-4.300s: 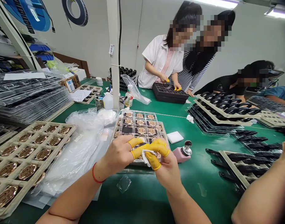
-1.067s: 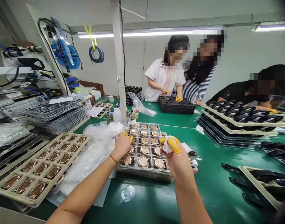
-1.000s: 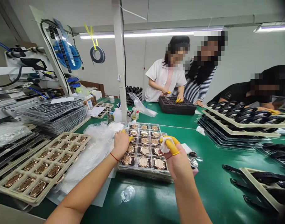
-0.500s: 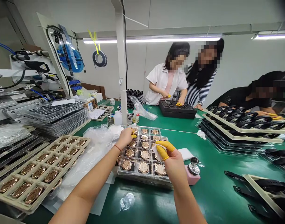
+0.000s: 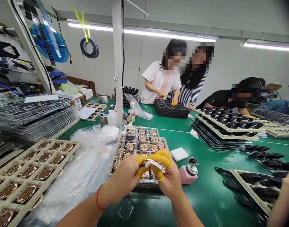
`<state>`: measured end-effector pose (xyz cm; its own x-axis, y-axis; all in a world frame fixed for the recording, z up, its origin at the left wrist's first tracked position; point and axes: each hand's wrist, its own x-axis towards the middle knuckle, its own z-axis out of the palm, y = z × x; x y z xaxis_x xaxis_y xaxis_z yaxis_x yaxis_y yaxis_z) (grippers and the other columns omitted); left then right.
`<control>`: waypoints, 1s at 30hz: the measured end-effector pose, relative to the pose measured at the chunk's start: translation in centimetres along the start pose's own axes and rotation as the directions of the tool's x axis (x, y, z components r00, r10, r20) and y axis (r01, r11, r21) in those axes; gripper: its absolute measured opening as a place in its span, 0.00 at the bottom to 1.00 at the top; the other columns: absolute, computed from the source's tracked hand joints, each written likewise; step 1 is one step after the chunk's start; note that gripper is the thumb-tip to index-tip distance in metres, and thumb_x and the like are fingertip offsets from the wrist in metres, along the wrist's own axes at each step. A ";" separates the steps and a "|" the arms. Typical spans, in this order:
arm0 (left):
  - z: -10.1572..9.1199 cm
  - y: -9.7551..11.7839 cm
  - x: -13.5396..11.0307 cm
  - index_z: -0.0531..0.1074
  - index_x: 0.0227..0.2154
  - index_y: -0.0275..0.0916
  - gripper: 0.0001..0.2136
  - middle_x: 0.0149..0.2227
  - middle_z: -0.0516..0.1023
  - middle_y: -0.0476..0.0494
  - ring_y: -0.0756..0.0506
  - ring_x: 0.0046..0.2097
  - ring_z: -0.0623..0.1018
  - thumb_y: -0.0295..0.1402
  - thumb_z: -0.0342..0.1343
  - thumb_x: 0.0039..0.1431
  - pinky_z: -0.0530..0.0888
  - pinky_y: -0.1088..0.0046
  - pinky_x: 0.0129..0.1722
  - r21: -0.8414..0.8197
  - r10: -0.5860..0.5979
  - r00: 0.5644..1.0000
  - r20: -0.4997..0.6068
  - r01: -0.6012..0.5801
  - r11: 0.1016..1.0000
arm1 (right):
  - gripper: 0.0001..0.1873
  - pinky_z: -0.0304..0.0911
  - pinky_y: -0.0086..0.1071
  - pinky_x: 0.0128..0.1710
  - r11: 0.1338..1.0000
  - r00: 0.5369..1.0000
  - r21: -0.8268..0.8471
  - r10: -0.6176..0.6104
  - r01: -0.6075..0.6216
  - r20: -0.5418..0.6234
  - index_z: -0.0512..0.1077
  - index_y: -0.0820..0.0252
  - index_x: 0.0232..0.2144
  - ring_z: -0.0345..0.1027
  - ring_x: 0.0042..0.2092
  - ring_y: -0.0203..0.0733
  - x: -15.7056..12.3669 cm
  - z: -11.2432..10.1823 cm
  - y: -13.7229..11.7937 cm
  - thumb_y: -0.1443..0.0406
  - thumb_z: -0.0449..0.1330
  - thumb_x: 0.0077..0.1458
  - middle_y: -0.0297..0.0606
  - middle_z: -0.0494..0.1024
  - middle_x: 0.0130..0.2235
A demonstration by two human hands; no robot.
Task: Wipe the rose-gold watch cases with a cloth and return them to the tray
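Note:
My left hand (image 5: 122, 176), with yellow finger cots, pinches a rose-gold watch case (image 5: 144, 162) in front of me; fingers and cloth hide most of it. Yellow cots also cover fingertips of my right hand (image 5: 170, 178), which presses a crumpled white wipe (image 5: 152, 163) against that case. Both hands meet above the near part of a clear plastic tray (image 5: 129, 138) of rose-gold watch cases. One cell in the tray's left column, toward the back, holds no case. Right of the tray stands a pink pump bottle (image 5: 188, 174) with a metal top.
A beige tray (image 5: 72, 146) of watch cases lies left, beside plastic bags (image 5: 71, 176). A white pad (image 5: 179, 154) sits behind the bottle. Trays of black watches (image 5: 229, 121) stand right. Co-workers occupy the far side; a blurred arm (image 5: 282, 201) shows at right.
My left hand has lifted a watch case from the tray and come back toward me. My right hand has brought the wipe against it. The view has turned somewhat right.

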<state>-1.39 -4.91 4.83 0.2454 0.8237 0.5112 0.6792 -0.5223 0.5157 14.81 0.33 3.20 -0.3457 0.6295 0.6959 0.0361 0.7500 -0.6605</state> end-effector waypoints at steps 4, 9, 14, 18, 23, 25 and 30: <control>0.3 -1.0 0.1 0.66 0.24 0.37 0.12 0.24 0.70 0.46 0.46 0.28 0.67 0.24 0.44 0.63 0.63 0.71 0.28 0.367 0.292 0.952 -0.089 -0.241 0.898 | 0.05 0.61 0.33 0.34 0.921 0.955 0.281 0.294 -0.268 -0.051 0.75 0.52 0.29 0.62 0.32 0.40 0.1 1.5 0.0 0.59 0.63 0.53 0.33 0.72 0.29; 0.6 -1.8 0.5 0.70 0.27 0.35 0.10 0.26 0.72 0.44 0.45 0.31 0.68 0.26 0.47 0.63 0.65 0.67 0.33 0.388 0.388 0.908 -0.156 -0.305 0.870 | 0.14 0.64 0.35 0.35 0.627 0.804 0.531 0.558 -0.570 0.204 0.76 0.56 0.30 0.66 0.32 0.41 0.9 1.2 0.3 0.53 0.67 0.46 0.34 0.75 0.27; 0.2 -0.7 0.3 0.72 0.31 0.37 0.06 0.27 0.74 0.47 0.48 0.29 0.69 0.31 0.52 0.60 0.66 0.72 0.31 -0.094 0.132 0.988 -0.078 -0.139 0.986 | 0.13 0.66 0.41 0.43 0.445 0.748 0.689 0.628 -0.573 0.216 0.77 0.54 0.28 0.70 0.36 0.44 1.6 -0.7 0.1 0.52 0.67 0.45 0.35 0.76 0.30; -0.6 -0.2 0.3 0.70 0.26 0.37 0.11 0.22 0.68 0.52 0.51 0.25 0.65 0.33 0.49 0.62 0.63 0.76 0.27 -0.365 -0.091 0.988 0.124 0.131 0.922 | 0.12 0.66 0.43 0.47 0.434 0.759 0.737 0.631 -0.519 0.163 0.77 0.53 0.30 0.69 0.38 0.43 1.5 -2.0 -0.1 0.53 0.66 0.47 0.35 0.76 0.32; -0.6 -0.5 0.4 0.68 0.23 0.36 0.13 0.22 0.66 0.51 0.51 0.25 0.65 0.35 0.49 0.63 0.62 0.77 0.26 -0.345 -0.084 0.985 0.152 0.132 0.929 | 0.11 0.66 0.41 0.44 0.685 0.874 0.557 0.451 -0.469 0.181 0.79 0.50 0.33 0.69 0.40 0.45 1.0 -2.2 -0.6 0.53 0.64 0.50 0.37 0.75 0.37; -0.5 -0.6 0.4 0.69 0.24 0.36 0.13 0.22 0.68 0.50 0.50 0.26 0.65 0.34 0.49 0.63 0.63 0.75 0.27 -0.197 -0.006 0.999 0.048 0.015 0.980 | 0.09 0.64 0.40 0.45 0.851 0.927 0.368 0.329 -0.375 0.182 0.78 0.47 0.37 0.67 0.43 0.44 0.8 -1.8 -0.9 0.58 0.64 0.52 0.37 0.74 0.40; -0.2 -0.8 0.3 0.73 0.31 0.35 0.09 0.25 0.73 0.45 0.47 0.30 0.67 0.25 0.47 0.62 0.67 0.69 0.33 0.287 0.293 0.929 -0.228 -0.224 0.931 | 0.09 0.60 0.36 0.43 0.976 0.984 0.137 0.159 -0.169 0.086 0.76 0.46 0.38 0.64 0.40 0.41 0.2 0.0 -1.4 0.66 0.63 0.54 0.34 0.71 0.37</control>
<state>-2.04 -4.32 4.72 0.2693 0.5614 0.7825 0.7764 -0.6073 0.1685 14.73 -0.58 4.28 -0.4150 0.7206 0.5554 -0.0348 0.5975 -0.8011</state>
